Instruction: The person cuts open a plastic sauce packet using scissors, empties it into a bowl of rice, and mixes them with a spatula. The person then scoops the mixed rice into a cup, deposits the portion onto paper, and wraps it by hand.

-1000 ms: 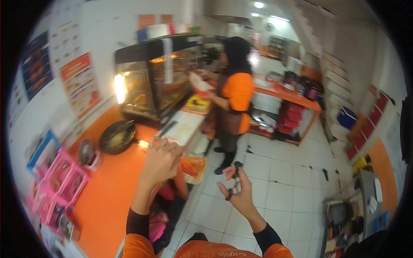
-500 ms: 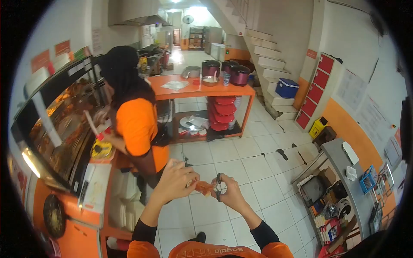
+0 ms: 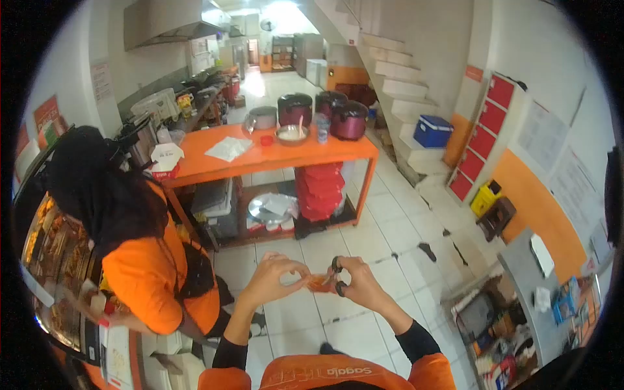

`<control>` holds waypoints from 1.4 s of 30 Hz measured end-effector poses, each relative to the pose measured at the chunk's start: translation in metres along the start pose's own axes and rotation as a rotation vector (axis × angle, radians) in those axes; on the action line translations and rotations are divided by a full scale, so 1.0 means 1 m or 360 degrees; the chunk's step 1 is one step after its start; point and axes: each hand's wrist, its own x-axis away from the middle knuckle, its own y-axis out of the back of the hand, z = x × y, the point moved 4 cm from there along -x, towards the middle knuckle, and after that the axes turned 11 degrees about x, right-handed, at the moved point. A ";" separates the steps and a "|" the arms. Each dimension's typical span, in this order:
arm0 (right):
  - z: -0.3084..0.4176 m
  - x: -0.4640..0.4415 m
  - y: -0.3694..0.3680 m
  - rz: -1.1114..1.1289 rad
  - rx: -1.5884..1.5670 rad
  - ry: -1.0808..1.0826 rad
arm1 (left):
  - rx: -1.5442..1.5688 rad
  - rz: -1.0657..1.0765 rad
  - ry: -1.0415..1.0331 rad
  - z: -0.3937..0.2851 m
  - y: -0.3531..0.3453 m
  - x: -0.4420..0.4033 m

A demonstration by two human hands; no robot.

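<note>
My left hand [image 3: 278, 279] pinches the left side of a small orange-red packet [image 3: 318, 283], which hangs in front of my chest above the tiled floor. Black-handled scissors [image 3: 337, 276] are in my right hand [image 3: 361, 283], with its fingers in the handle loops. Their blades point left and meet the packet's right side; whether they are open or closed is too small to tell. The packet's contents cannot be made out.
A co-worker in orange [image 3: 146, 273] stands close on the left beside a glass food display [image 3: 62, 260]. Ahead is an orange table [image 3: 273, 156] with dark red pots [image 3: 348, 120]. A grey counter [image 3: 526, 279] is at the right, near red lockers [image 3: 480, 136].
The view has swung right, then farther towards the orange table. The scissors have come from apart to the packet. The packet is now held between both hands, and the co-worker appears nearer on the left.
</note>
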 end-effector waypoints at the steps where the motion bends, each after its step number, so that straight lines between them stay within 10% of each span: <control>1: -0.016 -0.022 0.002 0.0068 -0.0014 0.0030 | -0.0009 -0.0001 0.0011 0.015 0.002 -0.019; 19: -0.280 -0.384 -0.131 -0.0094 -0.0387 0.0191 | -0.0320 -0.0099 0.0259 0.306 0.127 -0.289; 21: -0.306 -0.421 -0.142 0.0148 -0.1018 -0.0087 | -0.0360 -0.0015 0.0293 0.334 0.141 -0.328; 34: -0.464 -0.624 -0.162 0.0071 -0.1240 -0.0355 | -0.0501 -0.0013 0.0257 0.509 0.162 -0.524; 42: -0.513 -0.737 -0.151 0.0471 -0.0660 0.0305 | -0.0380 -0.0159 0.0344 0.574 0.169 -0.606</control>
